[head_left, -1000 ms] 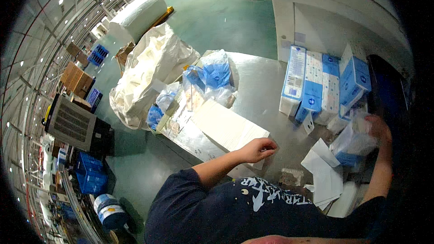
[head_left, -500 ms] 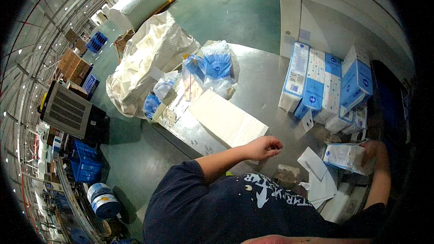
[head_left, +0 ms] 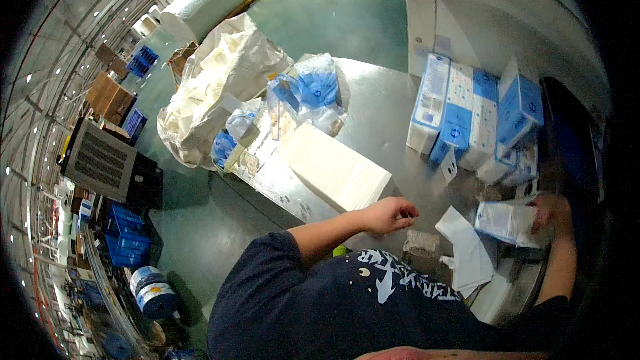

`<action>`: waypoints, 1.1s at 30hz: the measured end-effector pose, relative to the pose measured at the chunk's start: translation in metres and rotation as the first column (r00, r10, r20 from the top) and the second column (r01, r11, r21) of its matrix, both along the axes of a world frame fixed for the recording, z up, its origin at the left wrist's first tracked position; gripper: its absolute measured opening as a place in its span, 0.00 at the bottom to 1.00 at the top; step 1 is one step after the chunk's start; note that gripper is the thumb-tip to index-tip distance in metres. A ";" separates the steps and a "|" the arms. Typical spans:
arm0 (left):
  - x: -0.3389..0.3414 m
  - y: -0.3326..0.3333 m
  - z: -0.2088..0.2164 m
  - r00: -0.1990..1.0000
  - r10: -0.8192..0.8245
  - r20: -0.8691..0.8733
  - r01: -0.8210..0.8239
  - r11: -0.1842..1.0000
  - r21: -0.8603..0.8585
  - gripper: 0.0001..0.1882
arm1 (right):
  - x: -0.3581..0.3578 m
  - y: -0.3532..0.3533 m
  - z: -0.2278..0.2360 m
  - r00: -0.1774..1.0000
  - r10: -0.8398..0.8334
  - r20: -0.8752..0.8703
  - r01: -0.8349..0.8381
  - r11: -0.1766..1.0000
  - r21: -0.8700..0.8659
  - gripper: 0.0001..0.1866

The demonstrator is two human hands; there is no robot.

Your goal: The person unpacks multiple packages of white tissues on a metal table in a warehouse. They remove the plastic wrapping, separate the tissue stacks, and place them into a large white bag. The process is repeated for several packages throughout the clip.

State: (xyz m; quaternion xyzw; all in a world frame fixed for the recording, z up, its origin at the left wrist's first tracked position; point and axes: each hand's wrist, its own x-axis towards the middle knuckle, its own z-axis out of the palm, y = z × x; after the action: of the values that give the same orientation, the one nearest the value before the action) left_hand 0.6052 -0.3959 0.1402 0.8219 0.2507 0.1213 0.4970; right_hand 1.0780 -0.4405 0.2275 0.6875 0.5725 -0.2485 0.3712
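Observation:
My right hand (head_left: 552,213), slightly blurred, grips the right end of a white and blue tissue pack (head_left: 505,221) lying at the right of the metal table. My left hand (head_left: 392,215) hovers empty over the table, its fingers loosely curled and apart. Close beyond it lies a long stack of cream tissue paper (head_left: 337,168). White sheets (head_left: 467,250) spread between my two hands, beside a small clear-wrapped block (head_left: 421,243). Behind the gripped pack, several blue and white tissue packs (head_left: 455,127) stand in a row against the machine.
Blue printed plastic film (head_left: 317,87) and scraps lie at the table's far left. Past them slumps a big white sack (head_left: 223,83). A pale machine housing (head_left: 493,27) borders the right rear. On the floor at left are a blue crate (head_left: 125,237) and film rolls (head_left: 155,293).
The gripped pack has tipped slightly, showing more of its pale side, while my right hand stays on its end. My left hand is almost still. The whole view has shifted slightly.

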 end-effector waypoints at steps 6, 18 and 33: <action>0.023 -0.004 -0.011 1.000 -0.024 0.004 0.024 0.995 -0.096 0.13 | 0.020 -0.010 -0.016 0.963 0.001 -0.270 0.020 0.997 0.077 0.51; 0.077 -0.017 0.005 0.985 -0.173 0.009 0.173 0.984 -0.051 0.11 | -0.023 -0.013 0.017 0.960 0.087 -0.268 -0.065 0.994 0.086 0.47; 0.071 -0.026 -0.010 0.987 -0.129 0.101 0.143 0.979 -0.145 0.12 | -0.024 0.005 0.011 0.988 0.134 -0.080 -0.138 0.989 -0.057 0.41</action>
State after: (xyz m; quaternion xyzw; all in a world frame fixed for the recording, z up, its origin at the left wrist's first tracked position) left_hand 0.6762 -0.4221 0.1298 0.7906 0.1796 0.1049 0.5759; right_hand 1.0545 -0.4355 0.2388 0.6251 0.6237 -0.2661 0.3865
